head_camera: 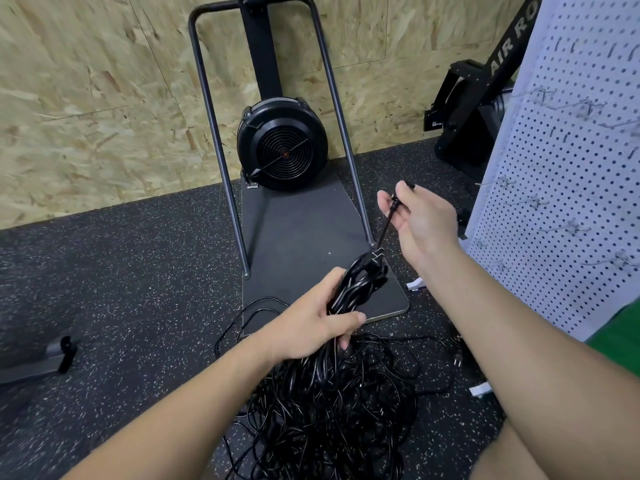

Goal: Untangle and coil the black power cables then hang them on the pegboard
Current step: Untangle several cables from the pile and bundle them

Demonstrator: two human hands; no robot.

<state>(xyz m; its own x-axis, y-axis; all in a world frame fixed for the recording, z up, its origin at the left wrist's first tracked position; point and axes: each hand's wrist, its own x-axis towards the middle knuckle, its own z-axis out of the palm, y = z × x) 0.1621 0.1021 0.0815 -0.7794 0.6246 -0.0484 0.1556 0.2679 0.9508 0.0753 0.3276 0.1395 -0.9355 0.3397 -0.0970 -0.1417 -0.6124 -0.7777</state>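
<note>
At frame centre, a limp, snag-prone bundle of black power cables [356, 282] is gripped by the left hand [311, 327], one cable end [398, 202] pinched by the right hand [422, 220], best held near its plug.

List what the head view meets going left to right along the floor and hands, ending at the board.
Grey bar with black clamp → left hand gripping the cable bundle → right hand pinching a cable end → white pegboard.
</note>
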